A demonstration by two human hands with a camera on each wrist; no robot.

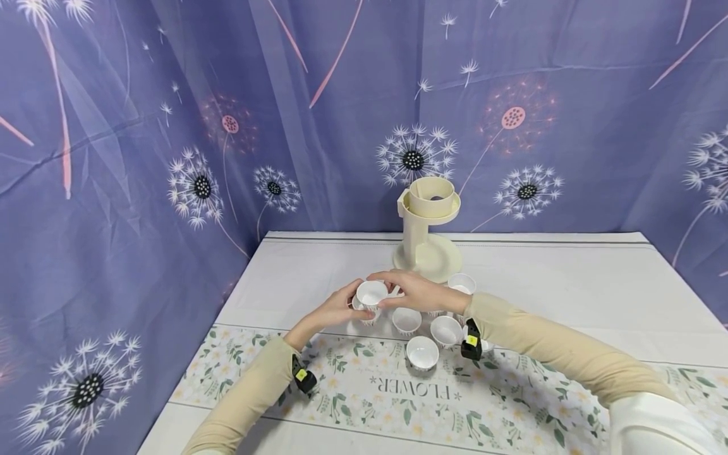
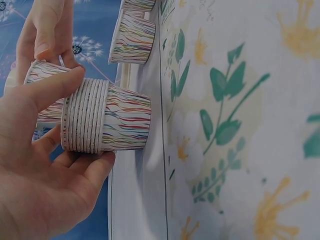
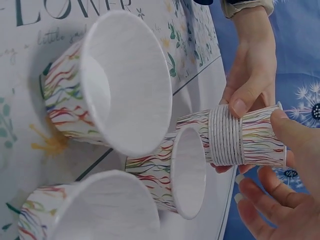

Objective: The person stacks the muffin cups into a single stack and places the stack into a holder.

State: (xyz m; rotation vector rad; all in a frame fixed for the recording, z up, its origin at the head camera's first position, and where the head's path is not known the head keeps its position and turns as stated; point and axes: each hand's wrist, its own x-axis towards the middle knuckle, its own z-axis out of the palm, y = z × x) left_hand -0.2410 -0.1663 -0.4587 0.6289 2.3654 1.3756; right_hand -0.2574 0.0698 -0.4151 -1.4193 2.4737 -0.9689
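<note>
My left hand (image 1: 335, 306) grips a stack of nested paper cups (image 2: 107, 117), white with colourful wavy lines, their rims packed close together. It is held upright just above the table, thumb on one side and fingers on the other. Over the stack's mouth stands a single paper cup (image 1: 372, 294) of the same pattern, opening upward, its lower end at the top rim. My right hand (image 1: 418, 291) reaches across and holds this cup near its rim between thumb and fingers. In the right wrist view the right thumb (image 3: 287, 125) lies against the cup's rim.
Several separate paper cups stand upright to the right, among them a front cup (image 1: 422, 352) and a back cup (image 1: 462, 284), some partly covered by my right arm. Behind them rises a cream stand (image 1: 415, 237) with a ring-shaped top. A flowered cloth (image 1: 352, 392) covers the table.
</note>
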